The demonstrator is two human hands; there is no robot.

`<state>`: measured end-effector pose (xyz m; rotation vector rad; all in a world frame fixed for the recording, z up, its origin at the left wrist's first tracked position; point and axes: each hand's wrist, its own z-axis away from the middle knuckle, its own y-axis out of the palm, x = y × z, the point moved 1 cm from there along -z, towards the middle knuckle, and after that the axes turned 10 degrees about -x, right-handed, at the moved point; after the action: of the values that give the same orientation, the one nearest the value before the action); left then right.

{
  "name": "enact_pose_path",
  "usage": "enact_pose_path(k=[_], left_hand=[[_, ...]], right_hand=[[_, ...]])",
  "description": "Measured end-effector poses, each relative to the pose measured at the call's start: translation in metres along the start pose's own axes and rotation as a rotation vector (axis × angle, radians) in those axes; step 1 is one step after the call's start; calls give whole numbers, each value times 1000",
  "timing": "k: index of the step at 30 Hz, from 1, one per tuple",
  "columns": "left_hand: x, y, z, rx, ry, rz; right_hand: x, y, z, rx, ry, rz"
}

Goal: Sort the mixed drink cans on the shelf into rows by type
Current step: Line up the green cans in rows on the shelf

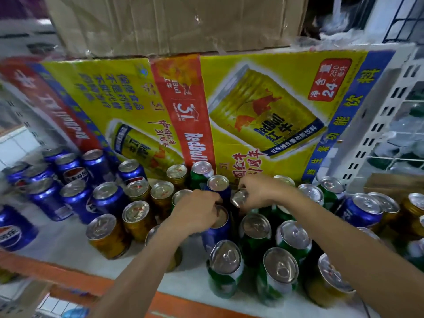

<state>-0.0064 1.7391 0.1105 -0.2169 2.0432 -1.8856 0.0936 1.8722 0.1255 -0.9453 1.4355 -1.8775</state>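
Along the orange-edged white shelf [68,249], a cluster of green cans [226,267] is seen standing upright nearer than the fingers of both hands, below and between the two forearms. Further in, the left hand [197,214] is shown with its fingers curled over the rim of an upright blue can [216,232], which is gripped from above. Just beside it, the right hand [261,191] is shown with its fingers curled round a tilted can [239,198], pinched at the rim with its silver top turned toward the left hand; its body is hidden, so its type cannot be told. Gold Red Bull cans [137,216] are grouped to the left of the left fingers, and blue Pepsi cans [75,177] are massed farther left. More mixed cans are scattered to the right of the right fingers. Beyond the fingertips, a yellow Red Bull carton [263,106] is stood along the back, and a brown cardboard box [172,24] is stacked on top of it.
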Motion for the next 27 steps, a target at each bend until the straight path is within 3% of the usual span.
enact_pose_path(k=[6,11,15,20,27], left_hand=[[8,0,-12,17,95,16],[32,-17,-12,-129,107,61],[74,-31,-4,-185,41,28],[140,-28,13,-142,-89,-66],[171,-17,16,-110,-215,-275]], right_hand=[[-3,-3,2,26,58,-6],[27,-25,-7,-92,76,38],[74,-28,-27,-183,-20,-2],[127,-8,-61,-151,-200,12],[170,25,-92,-119,-207,183]])
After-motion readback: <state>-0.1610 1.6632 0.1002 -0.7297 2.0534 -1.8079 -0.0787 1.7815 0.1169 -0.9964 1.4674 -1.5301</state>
